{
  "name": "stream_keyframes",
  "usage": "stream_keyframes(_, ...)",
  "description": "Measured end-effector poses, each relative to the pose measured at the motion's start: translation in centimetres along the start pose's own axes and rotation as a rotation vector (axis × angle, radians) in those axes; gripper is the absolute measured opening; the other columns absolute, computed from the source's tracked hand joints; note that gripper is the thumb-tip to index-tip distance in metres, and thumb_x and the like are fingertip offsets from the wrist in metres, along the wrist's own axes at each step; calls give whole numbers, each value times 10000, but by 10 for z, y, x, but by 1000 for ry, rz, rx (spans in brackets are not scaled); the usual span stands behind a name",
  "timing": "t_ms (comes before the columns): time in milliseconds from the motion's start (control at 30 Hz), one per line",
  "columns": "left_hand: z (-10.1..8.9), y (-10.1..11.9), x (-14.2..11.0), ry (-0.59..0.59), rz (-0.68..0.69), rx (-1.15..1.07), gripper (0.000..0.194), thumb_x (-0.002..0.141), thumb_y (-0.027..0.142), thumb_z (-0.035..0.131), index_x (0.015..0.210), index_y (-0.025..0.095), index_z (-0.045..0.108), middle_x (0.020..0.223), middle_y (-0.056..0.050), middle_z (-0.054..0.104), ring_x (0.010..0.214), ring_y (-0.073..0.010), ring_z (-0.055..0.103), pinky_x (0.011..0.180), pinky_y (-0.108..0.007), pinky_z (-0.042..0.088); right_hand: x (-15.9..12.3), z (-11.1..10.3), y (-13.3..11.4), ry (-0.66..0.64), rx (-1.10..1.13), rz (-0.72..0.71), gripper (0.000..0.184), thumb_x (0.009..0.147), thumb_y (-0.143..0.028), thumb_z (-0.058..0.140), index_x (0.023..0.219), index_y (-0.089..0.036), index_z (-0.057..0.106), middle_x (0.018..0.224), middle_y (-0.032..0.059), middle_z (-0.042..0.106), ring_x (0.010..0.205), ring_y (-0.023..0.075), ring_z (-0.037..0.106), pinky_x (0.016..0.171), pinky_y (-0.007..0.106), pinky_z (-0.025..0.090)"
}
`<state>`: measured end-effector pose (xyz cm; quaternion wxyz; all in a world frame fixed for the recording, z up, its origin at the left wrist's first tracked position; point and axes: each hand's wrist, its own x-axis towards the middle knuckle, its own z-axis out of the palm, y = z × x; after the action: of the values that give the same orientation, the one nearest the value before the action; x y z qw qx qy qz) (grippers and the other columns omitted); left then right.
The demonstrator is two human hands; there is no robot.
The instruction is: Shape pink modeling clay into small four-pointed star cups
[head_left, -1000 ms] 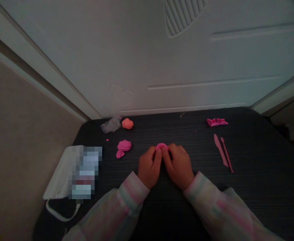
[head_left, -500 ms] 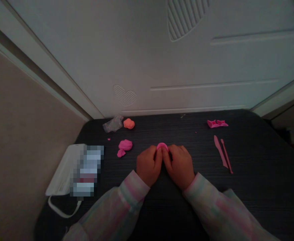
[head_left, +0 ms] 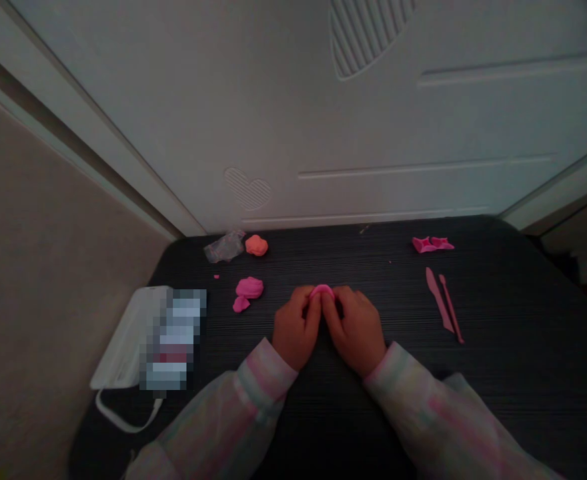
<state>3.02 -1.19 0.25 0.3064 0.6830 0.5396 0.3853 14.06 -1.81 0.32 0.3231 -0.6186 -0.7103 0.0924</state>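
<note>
Between both hands is a flattened piece of pink modelling clay point(head_left: 322, 289), its curved upper rim showing above the thumbs. My left hand point(head_left: 296, 327) is closed on its left side, and my right hand point(head_left: 356, 327) is closed on its right side. The two thumbs lie side by side over the near face of the clay and hide most of it. To the left lies a larger pink clay lump point(head_left: 249, 288) with a smaller pink bit point(head_left: 241, 304) against it. An orange clay lump point(head_left: 257, 245) rests farther back.
A crumpled clear wrapper point(head_left: 225, 247) lies beside the orange lump. At left are a white power bank point(head_left: 128, 340) and a phone with a blurred screen point(head_left: 176, 340), joined by a cable. At right sit a pink plastic knife point(head_left: 438, 300), a thin pink stick point(head_left: 451, 309) and shaped pink pieces point(head_left: 432, 245).
The thumbs press on the clay in nearly the same place, and its visible rim looks slightly thinner. The whole view has shifted very slightly.
</note>
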Motion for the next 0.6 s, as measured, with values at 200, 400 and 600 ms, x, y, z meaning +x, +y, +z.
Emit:
stream_keyframes(200,-2,-1,1,-53,-16,-46,218,824,268,389,962,185,537,886,-29,633,738,-110,593,680,-219,464,-2,-2,1,47,325,62,114,794,-242,444,843,-186,531,763,31,614,691,129,569,625,247,442)
stream_keyframes(400,-1,-2,2,-21,-48,-65,211,814,270,409,952,179,541,859,-28,641,751,-117,600,692,-223,471,-1,-2,-1,64,335,99,107,781,-245,468,809,-184,551,735,27,622,665,127,572,607,243,448)
stream_keyframes(600,-2,-4,4,50,9,-48,206,780,262,473,919,165,590,891,-40,642,813,-131,587,751,-250,461,0,-6,1,6,378,110,111,768,-240,488,809,-171,564,718,18,625,636,116,573,596,226,446)
